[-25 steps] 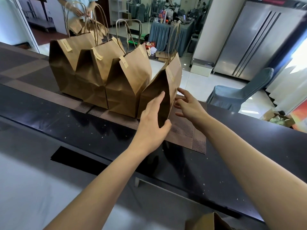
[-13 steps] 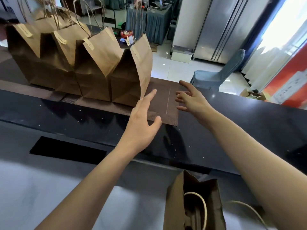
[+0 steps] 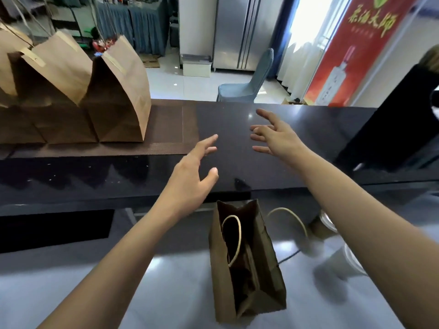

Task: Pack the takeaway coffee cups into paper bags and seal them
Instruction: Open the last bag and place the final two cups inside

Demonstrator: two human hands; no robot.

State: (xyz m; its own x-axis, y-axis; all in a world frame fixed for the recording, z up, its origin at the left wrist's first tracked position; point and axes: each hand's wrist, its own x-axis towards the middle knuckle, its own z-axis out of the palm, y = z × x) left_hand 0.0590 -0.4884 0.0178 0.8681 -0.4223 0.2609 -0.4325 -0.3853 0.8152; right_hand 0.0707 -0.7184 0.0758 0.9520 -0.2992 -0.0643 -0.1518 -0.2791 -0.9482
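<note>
Several sealed brown paper bags stand in a row on a brown mat at the left of the dark raised counter; the nearest sealed bag is at the row's right end. An open paper bag with white cord handles stands on the pale lower counter below my hands. My left hand and my right hand hover over the dark counter with fingers spread, holding nothing. Blurred white takeaway cups sit on the lower counter at the right, partly hidden by my right forearm.
The dark raised counter runs across the view. A black object stands on it at the far right. Behind it are a covered chair, a steel fridge and a red banner.
Both hands have let go of the last sealed bag and drawn back to the right. The view has swung right and down, bringing the open bag and cups into sight.
</note>
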